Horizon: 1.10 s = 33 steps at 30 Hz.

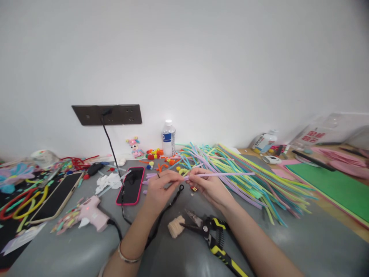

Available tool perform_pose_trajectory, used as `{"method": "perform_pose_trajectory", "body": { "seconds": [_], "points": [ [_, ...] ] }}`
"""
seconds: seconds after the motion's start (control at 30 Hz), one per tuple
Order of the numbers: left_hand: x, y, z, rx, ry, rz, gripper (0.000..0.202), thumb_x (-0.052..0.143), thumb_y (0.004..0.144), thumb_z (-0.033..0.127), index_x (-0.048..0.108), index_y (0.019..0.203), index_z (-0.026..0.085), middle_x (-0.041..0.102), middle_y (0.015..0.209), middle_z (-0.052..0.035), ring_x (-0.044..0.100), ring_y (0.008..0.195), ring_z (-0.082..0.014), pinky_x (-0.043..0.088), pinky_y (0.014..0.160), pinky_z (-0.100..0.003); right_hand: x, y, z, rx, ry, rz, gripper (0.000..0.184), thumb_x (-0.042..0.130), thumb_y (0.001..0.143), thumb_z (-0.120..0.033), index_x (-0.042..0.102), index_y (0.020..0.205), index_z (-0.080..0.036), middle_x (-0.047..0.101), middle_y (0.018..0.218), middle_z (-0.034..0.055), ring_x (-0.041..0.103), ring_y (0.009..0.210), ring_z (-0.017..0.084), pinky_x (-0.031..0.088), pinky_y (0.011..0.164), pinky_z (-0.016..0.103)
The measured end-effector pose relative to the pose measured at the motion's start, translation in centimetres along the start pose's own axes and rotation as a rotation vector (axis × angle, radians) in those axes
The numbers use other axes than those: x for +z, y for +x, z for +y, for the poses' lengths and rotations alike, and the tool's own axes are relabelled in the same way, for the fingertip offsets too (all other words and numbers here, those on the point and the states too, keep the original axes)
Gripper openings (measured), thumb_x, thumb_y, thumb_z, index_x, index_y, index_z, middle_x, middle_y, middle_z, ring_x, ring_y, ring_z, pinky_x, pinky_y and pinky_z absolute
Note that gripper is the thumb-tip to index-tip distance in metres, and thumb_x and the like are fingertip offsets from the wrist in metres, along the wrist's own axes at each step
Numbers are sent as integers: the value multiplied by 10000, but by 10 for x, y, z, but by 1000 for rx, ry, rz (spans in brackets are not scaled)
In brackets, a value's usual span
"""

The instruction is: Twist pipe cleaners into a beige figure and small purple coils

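A lilac pipe cleaner (230, 174) runs level between my two hands, its straight end pointing right. My left hand (161, 189) pinches it near the middle of the view, and my right hand (211, 189) pinches it just beside those fingertips. Several lilac looped ends (150, 176) stick out to the left behind my left hand; whether they join the held pipe cleaner is hidden. Below the hands lie open black and yellow pliers-like cutters (206, 231), touching a small spool of beige twine (175, 226).
Multicoloured pipe cleaners (245, 177) spread to the right. A pink glue gun (92, 213), a pink-cased phone (131, 186) and a second phone (57, 198) lie left. A bottle (168, 139) stands by the wall. A black cord (111, 144) hangs from the socket panel (121, 114). Green sheets (328, 186) lie right.
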<state>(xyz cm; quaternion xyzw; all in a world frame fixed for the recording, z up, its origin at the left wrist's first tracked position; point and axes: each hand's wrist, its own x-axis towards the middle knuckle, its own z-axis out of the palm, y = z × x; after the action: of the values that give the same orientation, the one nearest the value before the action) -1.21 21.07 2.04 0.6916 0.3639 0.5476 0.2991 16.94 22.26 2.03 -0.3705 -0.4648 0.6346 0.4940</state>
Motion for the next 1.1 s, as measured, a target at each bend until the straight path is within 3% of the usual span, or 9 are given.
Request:
{"method": "perform_pose_trajectory", "body": {
  "seconds": [0.1, 0.2, 0.4, 0.67, 0.87, 1.1],
  "points": [
    [1, 0, -1, -52, -43, -60, 72, 700, 820, 255, 762, 854, 240, 738, 905, -70, 677, 874, -213, 570, 757, -307, -4, 1, 0, -75, -96, 37, 284, 836, 659, -419, 676, 720, -192, 689, 717, 7, 636, 648, 157, 504, 602, 268],
    [2, 1, -4, -124, -67, -94, 221, 783, 747, 275, 744, 960, 232, 715, 1002, -83, 658, 927, -225, 577, 706, -289, -8, 1, -1, -140, -277, 52, 248, 798, 711, -405, 686, 745, -186, 693, 711, 12, 626, 635, 156, 489, 575, 262],
    [5, 2, -6, -78, 70, -75, 45, 747, 767, 197, 770, 779, 234, 728, 805, -56, 649, 753, -196, 518, 656, -280, -5, 1, 1, -122, -375, -5, 252, 785, 712, -411, 679, 706, -183, 686, 645, 4, 604, 565, 139, 478, 548, 257],
    [9, 2, -9, -241, 15, -28, 44, 745, 744, 233, 788, 750, 241, 766, 775, -50, 674, 720, -221, 509, 670, -300, -5, 2, 5, -170, -358, -7, 251, 785, 724, -433, 736, 798, -198, 729, 749, 29, 654, 637, 168, 521, 567, 275],
    [10, 1, -13, -433, -206, -67, 162, 776, 709, 330, 749, 738, 173, 730, 733, -35, 632, 683, -176, 483, 664, -265, -3, 1, 7, -343, -374, -19, 179, 763, 773, -375, 701, 773, -208, 695, 795, 34, 651, 731, 189, 527, 647, 302],
    [7, 3, -5, -655, -488, -217, 338, 854, 621, 428, 738, 738, 133, 596, 590, 18, 422, 465, -53, 305, 455, -196, -4, 1, 2, -464, -490, -111, 162, 686, 861, -355, 679, 782, -213, 651, 809, 39, 620, 796, 205, 492, 728, 329]
  ]
}}
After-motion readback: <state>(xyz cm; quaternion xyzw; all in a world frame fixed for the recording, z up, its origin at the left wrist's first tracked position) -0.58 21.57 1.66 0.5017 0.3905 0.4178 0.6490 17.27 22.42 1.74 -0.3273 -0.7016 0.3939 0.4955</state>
